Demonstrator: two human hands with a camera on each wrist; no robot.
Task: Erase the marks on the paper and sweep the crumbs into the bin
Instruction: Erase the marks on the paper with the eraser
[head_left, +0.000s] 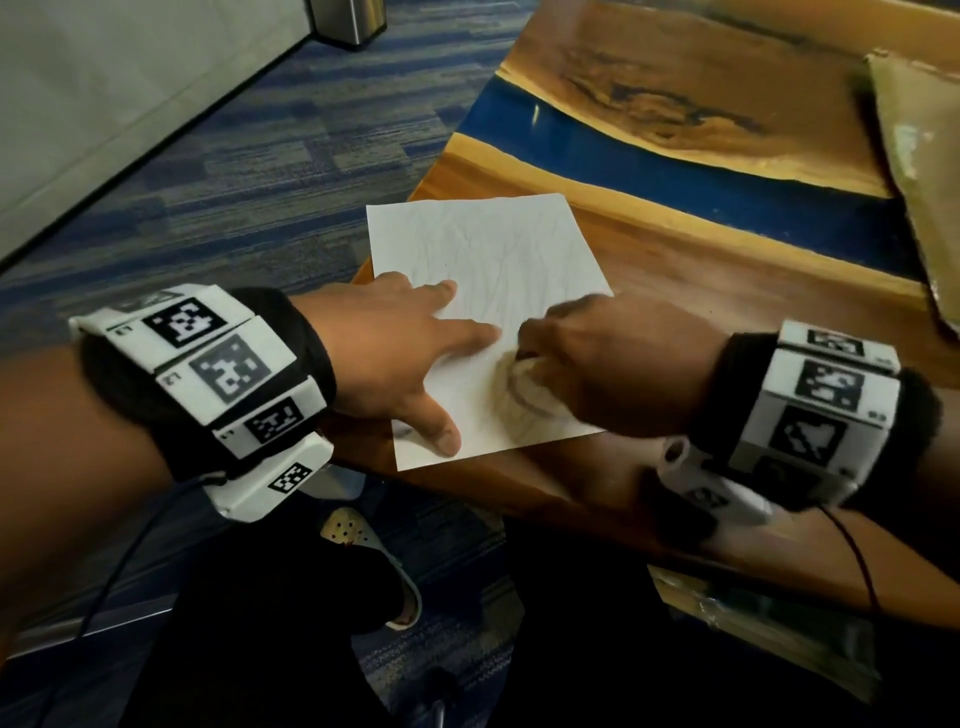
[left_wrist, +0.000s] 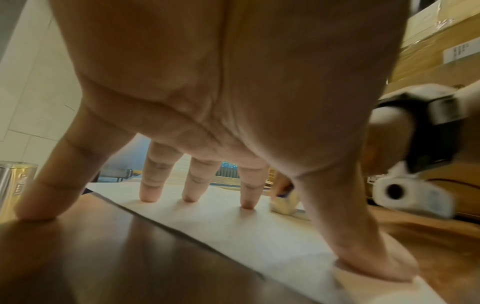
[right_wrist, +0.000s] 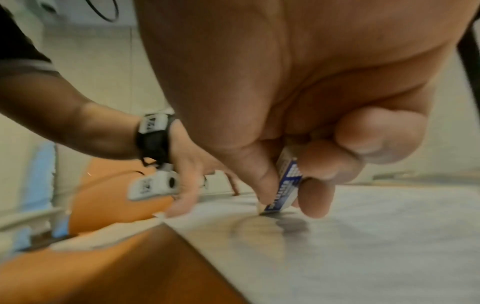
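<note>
A white sheet of paper (head_left: 498, 260) lies at the near left corner of the wooden table, with dark curved pencil marks (head_left: 519, 395) near its front edge. My left hand (head_left: 410, 353) is spread flat, its straight fingers (left_wrist: 149, 191) pressing the paper (left_wrist: 233, 230) down. My right hand (head_left: 597, 358) pinches a white eraser with a blue sleeve (right_wrist: 283, 191) between thumb and fingers. The eraser's tip touches the paper (right_wrist: 376, 236) at the marks. The eraser (left_wrist: 284, 203) also shows past my left thumb. No crumbs can be made out.
The table (head_left: 675, 291) has a blue resin strip (head_left: 649, 156) across it. A cardboard box (head_left: 924, 208) sits at the right. A metal bin (head_left: 348, 21) stands on the carpet at the far left, also seen as the bin (left_wrist: 13, 185). My foot (head_left: 374, 566) is below the table edge.
</note>
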